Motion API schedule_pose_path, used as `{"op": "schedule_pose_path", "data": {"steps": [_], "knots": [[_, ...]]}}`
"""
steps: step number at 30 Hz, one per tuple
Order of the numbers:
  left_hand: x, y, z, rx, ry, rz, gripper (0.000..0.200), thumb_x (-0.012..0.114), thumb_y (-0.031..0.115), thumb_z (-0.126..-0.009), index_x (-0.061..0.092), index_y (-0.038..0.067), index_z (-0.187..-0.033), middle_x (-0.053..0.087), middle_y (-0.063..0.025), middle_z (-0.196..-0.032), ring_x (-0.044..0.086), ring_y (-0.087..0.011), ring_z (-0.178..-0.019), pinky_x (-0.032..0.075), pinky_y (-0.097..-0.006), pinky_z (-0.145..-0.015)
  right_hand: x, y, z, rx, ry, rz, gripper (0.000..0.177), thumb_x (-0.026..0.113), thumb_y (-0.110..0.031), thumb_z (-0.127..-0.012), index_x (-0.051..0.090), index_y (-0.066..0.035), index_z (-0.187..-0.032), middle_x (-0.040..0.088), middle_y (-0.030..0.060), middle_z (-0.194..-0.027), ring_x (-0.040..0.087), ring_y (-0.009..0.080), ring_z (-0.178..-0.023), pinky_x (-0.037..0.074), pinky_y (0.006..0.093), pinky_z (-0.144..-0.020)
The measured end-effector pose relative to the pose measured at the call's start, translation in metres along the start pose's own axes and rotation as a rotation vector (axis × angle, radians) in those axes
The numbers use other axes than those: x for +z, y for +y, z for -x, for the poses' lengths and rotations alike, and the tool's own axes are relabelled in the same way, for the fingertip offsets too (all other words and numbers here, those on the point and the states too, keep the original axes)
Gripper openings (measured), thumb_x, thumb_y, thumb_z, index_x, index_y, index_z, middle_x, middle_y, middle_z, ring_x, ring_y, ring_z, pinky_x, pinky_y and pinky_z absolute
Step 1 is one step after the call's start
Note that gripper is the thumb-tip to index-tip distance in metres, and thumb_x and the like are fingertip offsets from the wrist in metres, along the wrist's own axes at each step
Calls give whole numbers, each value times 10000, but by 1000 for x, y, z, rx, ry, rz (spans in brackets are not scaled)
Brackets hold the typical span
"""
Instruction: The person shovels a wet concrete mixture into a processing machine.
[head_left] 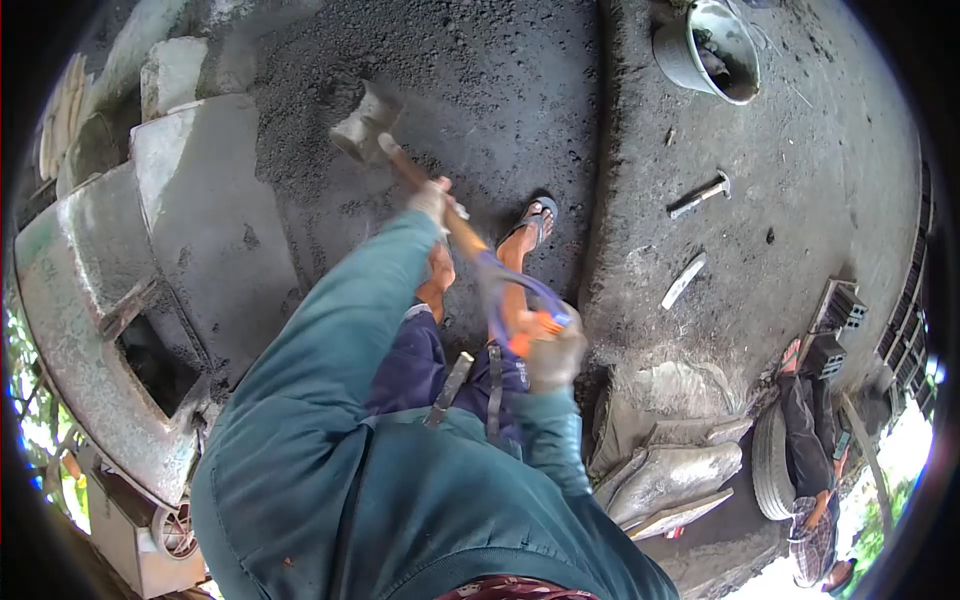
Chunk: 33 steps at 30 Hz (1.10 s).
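A shovel (465,235) slants across the middle, its grey blade (366,122) low over dark, crumbly material (310,150) on the ground. My left hand (432,203) is wrapped round the wooden shaft near the blade. At the shaft's other end, my right hand (550,350) is closed on the orange and purple handle, somewhat blurred by motion. Both hands seem to be gloved. Below the shaft are my legs, with a sandalled foot (540,220) on the wet ground.
To the right lie a bucket (672,62) with lumps inside, a hammer (700,195) and a pale strip (684,281). Stacked sacks or slabs (680,480) and a tire (772,460) sit lower right, beside another person (808,450). A large metal structure (120,240) stands left.
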<state>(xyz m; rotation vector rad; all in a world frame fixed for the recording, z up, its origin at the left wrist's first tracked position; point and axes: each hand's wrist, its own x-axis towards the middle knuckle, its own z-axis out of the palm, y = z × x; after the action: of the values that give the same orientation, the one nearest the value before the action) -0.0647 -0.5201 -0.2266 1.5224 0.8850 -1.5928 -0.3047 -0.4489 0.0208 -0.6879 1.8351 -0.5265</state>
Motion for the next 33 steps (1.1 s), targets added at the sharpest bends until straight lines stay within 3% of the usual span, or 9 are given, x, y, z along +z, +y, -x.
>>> {"op": "schedule_pose_path", "data": {"steps": [5,8,11,14,16,18,24,27,33], "knots": [[53,-231,60,-427,-152,160,206,643,179,-938,469,150,-1044,470,-96,-767,536,-303,-637,493,-597,-686,-232,92,22,247,509,-152,267,702,99,-771,641,29,-1022,641,78,-782,613,171,-603,530,289,-520],[69,-320,60,-502,-104,181,137,607,125,-914,490,129,-985,468,-109,-727,525,-308,-582,477,-546,-611,-305,99,44,236,316,-454,215,654,86,-785,656,32,-993,657,88,-824,635,199,-685,558,323,-645],[58,-269,39,-372,-41,78,129,554,105,-908,486,142,-1012,451,-112,-659,502,-306,-522,458,-526,-535,-240,111,22,46,464,302,191,636,49,-778,670,26,-965,663,100,-824,646,226,-737,555,359,-730],[-14,-128,-36,-61,-83,64,136,484,237,-970,494,108,-927,442,-80,-558,477,-256,-430,468,-443,-436,-76,51,-2,177,38,236,325,798,-145,-739,681,-9,-1009,699,83,-864,675,225,-786,543,352,-701],[-47,-9,-33,107,108,-48,209,486,275,-974,499,87,-883,461,-95,-573,467,-273,-437,466,-472,-454,2,-17,-3,-286,-286,468,417,850,-272,-708,668,-53,-1013,693,148,-886,691,301,-855,533,416,-770],[-39,62,28,186,153,32,293,494,357,-995,471,102,-853,416,-87,-587,472,-280,-461,473,-429,-490,40,-24,-15,-308,-299,232,463,852,-290,-727,644,-25,-1046,688,151,-879,688,294,-846,534,412,-769],[33,46,28,-65,-329,813,283,669,311,-941,464,119,-908,471,-46,-742,511,-209,-576,484,-438,-494,-26,-103,-66,63,-65,-321,272,687,73,-770,594,-24,-1006,589,38,-708,577,184,-575,514,349,-511],[103,10,10,-227,-374,760,242,688,241,-926,476,132,-968,472,-44,-749,505,-205,-577,510,-481,-579,-86,-101,-119,-3,135,-108,152,663,61,-757,628,-14,-884,580,26,-685,550,167,-532,457,327,-463],[130,93,-55,-256,-383,765,209,596,303,-962,463,160,-887,416,-17,-625,454,-200,-505,475,-446,-563,68,-197,-147,-185,306,326,63,645,-27,-802,646,-49,-861,567,6,-697,528,126,-552,414,286,-454]]}}
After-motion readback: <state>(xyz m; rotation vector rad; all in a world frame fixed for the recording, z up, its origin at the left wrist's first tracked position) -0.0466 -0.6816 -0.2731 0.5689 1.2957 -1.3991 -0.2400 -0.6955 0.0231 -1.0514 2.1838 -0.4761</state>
